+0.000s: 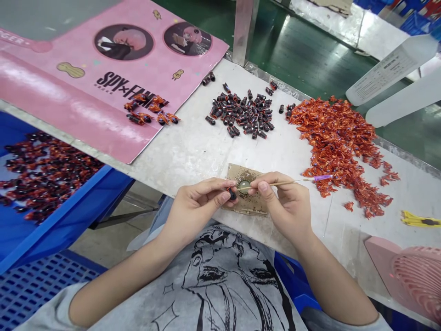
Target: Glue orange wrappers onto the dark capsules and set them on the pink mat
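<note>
My left hand (196, 207) pinching a dark capsule (231, 193), my right hand (284, 204) pinching a wooden stick (285, 182), its tip at a glossy blob (244, 186) on cardboard (257, 207), SPY×FAMILY pink mat (69, 87) up left, table edge (193, 204) at my wrists

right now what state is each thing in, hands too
left hand, pinching a dark tube
right hand, pinching a thin stick, its tip at the blob
shiny blob, sitting on the cardboard
cardboard scrap, flat, speckled
dark tubes, loose in a heap
red-orange pieces, loose in a larger heap
blue crate, holding many dark and red pieces
pink mat, lying flat
</note>
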A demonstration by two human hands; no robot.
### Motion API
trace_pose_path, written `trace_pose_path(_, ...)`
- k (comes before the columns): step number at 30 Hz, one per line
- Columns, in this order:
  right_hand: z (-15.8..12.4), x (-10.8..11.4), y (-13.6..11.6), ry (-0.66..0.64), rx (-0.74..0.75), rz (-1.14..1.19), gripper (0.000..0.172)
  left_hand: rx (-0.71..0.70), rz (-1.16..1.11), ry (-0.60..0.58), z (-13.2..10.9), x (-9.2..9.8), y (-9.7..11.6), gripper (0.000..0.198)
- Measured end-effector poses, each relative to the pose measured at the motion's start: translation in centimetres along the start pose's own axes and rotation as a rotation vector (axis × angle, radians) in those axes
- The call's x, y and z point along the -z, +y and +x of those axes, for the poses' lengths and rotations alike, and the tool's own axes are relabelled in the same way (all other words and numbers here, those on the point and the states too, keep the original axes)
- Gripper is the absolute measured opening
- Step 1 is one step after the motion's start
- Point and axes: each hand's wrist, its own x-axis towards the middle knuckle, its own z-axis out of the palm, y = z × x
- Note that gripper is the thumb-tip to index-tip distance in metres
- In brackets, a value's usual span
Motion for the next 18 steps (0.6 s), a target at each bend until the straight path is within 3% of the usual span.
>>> trace_pose_path(18, -0.21, -0.24, 0.05, -0.047, 0.043, 0.038, 0.018, 0.027, 0.087, -0.029, -0.26, -0.06, 0.41, 0.013)
